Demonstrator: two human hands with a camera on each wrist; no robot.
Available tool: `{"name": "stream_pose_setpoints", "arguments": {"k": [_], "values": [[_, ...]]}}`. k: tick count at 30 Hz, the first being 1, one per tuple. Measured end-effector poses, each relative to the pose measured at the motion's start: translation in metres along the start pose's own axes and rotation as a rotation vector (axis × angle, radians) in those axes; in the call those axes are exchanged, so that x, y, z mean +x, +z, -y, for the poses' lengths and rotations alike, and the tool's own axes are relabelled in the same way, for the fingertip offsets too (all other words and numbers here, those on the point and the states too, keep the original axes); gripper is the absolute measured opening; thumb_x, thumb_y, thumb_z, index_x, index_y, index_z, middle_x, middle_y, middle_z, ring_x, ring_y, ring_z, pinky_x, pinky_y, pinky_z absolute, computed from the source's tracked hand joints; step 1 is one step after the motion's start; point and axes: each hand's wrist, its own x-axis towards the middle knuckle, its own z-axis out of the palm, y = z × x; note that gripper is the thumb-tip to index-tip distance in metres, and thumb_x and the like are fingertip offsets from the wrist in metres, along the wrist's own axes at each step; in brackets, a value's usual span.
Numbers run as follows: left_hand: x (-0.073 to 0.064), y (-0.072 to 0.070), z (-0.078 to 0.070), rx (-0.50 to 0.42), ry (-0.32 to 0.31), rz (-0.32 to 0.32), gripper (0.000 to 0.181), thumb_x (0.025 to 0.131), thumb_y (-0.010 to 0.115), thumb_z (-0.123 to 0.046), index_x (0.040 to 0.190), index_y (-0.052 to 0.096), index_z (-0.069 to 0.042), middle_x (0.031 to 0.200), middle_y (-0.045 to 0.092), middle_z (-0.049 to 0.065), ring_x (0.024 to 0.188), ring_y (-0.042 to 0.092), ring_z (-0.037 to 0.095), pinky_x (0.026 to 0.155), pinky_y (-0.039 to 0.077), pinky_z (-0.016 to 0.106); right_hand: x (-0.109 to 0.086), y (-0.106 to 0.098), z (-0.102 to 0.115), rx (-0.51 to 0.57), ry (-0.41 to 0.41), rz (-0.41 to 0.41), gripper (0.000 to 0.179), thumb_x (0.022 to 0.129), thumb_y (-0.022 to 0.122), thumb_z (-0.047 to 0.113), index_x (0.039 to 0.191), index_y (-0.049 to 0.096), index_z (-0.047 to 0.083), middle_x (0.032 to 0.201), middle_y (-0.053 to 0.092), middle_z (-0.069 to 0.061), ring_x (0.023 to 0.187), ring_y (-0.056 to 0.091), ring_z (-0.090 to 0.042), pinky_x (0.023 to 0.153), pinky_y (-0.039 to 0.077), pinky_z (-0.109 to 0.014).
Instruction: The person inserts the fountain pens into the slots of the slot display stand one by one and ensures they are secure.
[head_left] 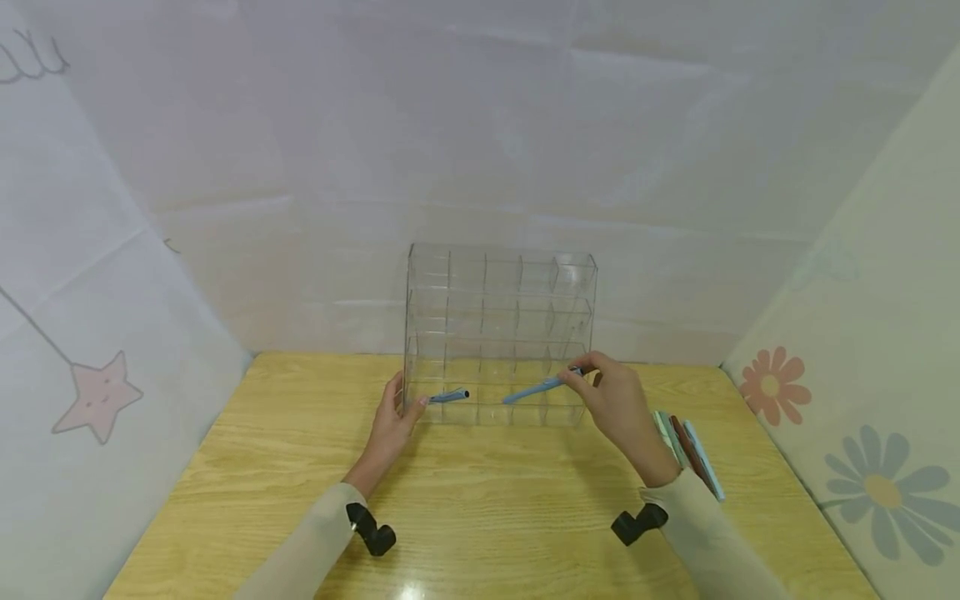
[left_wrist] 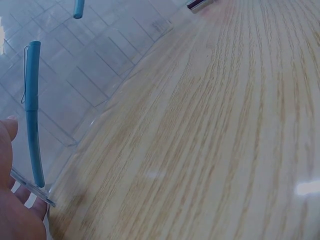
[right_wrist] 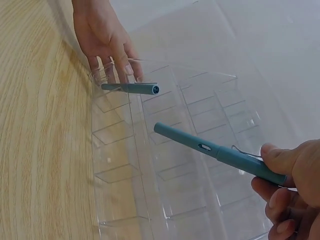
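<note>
A clear plastic rack (head_left: 498,340) with rows of square compartments stands upright at the back of the table. My left hand (head_left: 390,423) grips its lower left side wall, thumb in front and fingers behind. One blue pen (right_wrist: 125,88) sits in the bottom row at the left end, leaning, its clip end sticking out beside the left thumb. A second blue pen (right_wrist: 220,155) is pinched near its clip end between the thumb and fingers of my right hand (head_left: 618,408). Its free end points left and slightly down, in front of the rack's lower rows.
Several pens (head_left: 688,450), in green, dark red and light blue, lie side by side on the wooden table (head_left: 480,517), right of the rack and partly behind the right forearm. A pale cloth backdrop (head_left: 480,125) rises behind, with printed side panels left and right.
</note>
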Motion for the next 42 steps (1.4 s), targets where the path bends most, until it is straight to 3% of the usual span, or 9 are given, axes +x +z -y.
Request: {"name": "stream_pose_setpoints", "arguments": {"k": [10, 18, 29, 42], "values": [[0.0, 0.0, -0.001, 0.008, 0.012, -0.005, 0.074, 0.113, 0.056, -0.022, 0.171, 0.013, -0.01, 0.177, 0.015, 0.025, 0.164, 0.016, 0.052, 0.132, 0.025, 0.066, 0.005, 0.012, 0.01, 0.034, 0.014, 0.022, 0.03, 0.098, 0.079, 0.031, 0.115, 0.077, 0.006, 0.104, 0.078, -0.017, 0.045, 0.036, -0.008, 0.04, 0.03, -0.019], [-0.002, 0.0, -0.003, -0.007, 0.026, 0.0, 0.075, 0.113, 0.057, -0.025, 0.172, 0.012, -0.011, 0.177, 0.015, 0.024, 0.163, 0.016, 0.052, 0.131, 0.026, 0.067, 0.008, 0.02, 0.014, 0.032, 0.005, 0.038, 0.028, 0.1, 0.077, 0.033, 0.116, 0.077, 0.01, 0.102, 0.078, -0.009, 0.046, 0.037, -0.01, 0.04, 0.03, -0.02], [-0.001, 0.001, 0.001, -0.011, 0.0, 0.003, 0.077, 0.113, 0.057, -0.027, 0.172, 0.011, -0.011, 0.178, 0.012, 0.023, 0.165, 0.014, 0.049, 0.133, 0.024, 0.063, 0.01, 0.035, 0.015, 0.039, 0.001, 0.052, 0.03, 0.1, 0.078, 0.031, 0.118, 0.077, 0.007, 0.108, 0.079, -0.01, 0.053, 0.043, -0.01, 0.043, 0.033, -0.021], [-0.003, 0.002, -0.001, -0.014, 0.001, 0.006, 0.078, 0.113, 0.057, -0.031, 0.172, 0.009, -0.012, 0.178, 0.012, 0.023, 0.165, 0.014, 0.05, 0.133, 0.025, 0.063, 0.015, 0.053, 0.023, 0.067, -0.007, 0.081, 0.026, 0.1, 0.078, 0.027, 0.116, 0.077, 0.007, 0.107, 0.08, -0.009, 0.048, 0.041, -0.008, 0.041, 0.03, -0.018]]}}
